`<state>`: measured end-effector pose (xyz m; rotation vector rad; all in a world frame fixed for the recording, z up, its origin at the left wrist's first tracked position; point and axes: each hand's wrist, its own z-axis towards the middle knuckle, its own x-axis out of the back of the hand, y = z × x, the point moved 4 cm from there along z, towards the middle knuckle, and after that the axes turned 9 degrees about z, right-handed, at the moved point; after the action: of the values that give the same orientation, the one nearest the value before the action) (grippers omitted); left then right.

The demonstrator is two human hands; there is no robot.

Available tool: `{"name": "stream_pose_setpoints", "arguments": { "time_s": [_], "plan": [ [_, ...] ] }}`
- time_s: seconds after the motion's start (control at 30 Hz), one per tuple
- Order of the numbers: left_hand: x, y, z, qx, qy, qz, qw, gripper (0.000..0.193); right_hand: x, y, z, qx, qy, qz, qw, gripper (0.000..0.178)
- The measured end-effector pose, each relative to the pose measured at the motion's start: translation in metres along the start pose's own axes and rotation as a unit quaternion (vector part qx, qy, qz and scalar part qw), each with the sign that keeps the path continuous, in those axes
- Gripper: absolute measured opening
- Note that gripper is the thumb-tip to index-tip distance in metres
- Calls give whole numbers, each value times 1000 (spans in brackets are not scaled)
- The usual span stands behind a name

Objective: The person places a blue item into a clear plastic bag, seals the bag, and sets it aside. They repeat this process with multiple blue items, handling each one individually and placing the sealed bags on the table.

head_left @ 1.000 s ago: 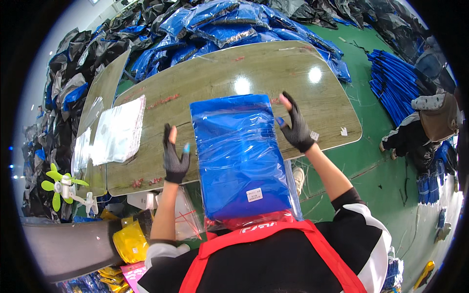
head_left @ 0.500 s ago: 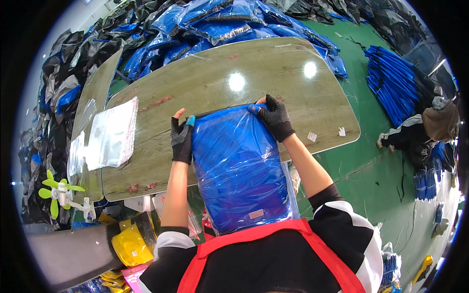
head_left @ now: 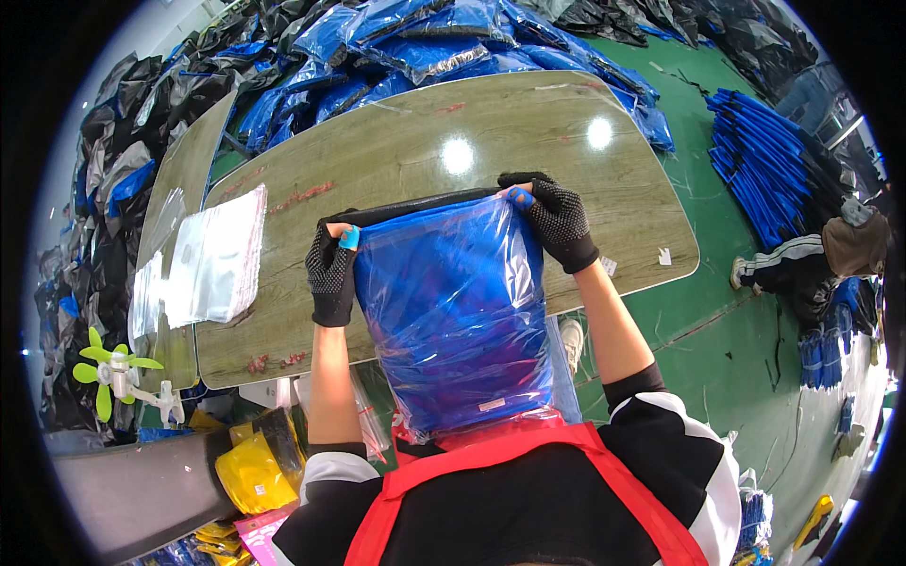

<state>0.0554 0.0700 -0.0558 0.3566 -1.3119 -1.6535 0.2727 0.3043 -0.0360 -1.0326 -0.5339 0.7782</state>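
Note:
In front of me hangs a folded blue item in a clear plastic bag [head_left: 453, 311], its lower end near my red apron. My left hand [head_left: 333, 274], in a black fingerless glove with grip dots, pinches the bag's upper left corner; a light-blue wrap shows by its thumb. At the upper right corner my right hand [head_left: 559, 222], gloved alike, closes on the bag. A black edge runs along the top between both hands. A small pale label sits near the bag's bottom. The fingertips behind the bag are partly hidden.
A wood-look table [head_left: 406, 141] lies ahead, with a stack of clear plastic bags [head_left: 219, 255] at its left. Blue bagged bundles [head_left: 415, 47] are heaped behind it. A green fan [head_left: 115, 370] stands at left; a yellow package [head_left: 257, 476] lies below. Another person [head_left: 802, 264] is at right.
The hands have spread apart, the left moving left and the right moving right. More of the black top edge shows, and the bag's lower end has risen slightly.

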Motion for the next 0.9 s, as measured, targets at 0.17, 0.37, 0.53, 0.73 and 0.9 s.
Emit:
{"name": "stream_pose_setpoints", "arguments": {
  "time_s": [0.17,0.37,0.53,0.73,0.9],
  "plan": [
    [19,28,13,-7,20,55,998,16,2,-12,-1,-63,19,-42,997,19],
    [23,46,9,-68,-161,-116,978,18,7,-25,-4,-47,-4,-27,999,18],
    [25,35,0,-124,-139,59,981,15,15,-18,-11,-63,-81,84,991,35],
    [19,35,2,-112,-95,41,988,12,13,-14,-22,-93,-4,159,983,31],
    [18,47,13,-176,4,157,972,14,4,-28,-8,-53,64,59,995,28]
  ]
}}
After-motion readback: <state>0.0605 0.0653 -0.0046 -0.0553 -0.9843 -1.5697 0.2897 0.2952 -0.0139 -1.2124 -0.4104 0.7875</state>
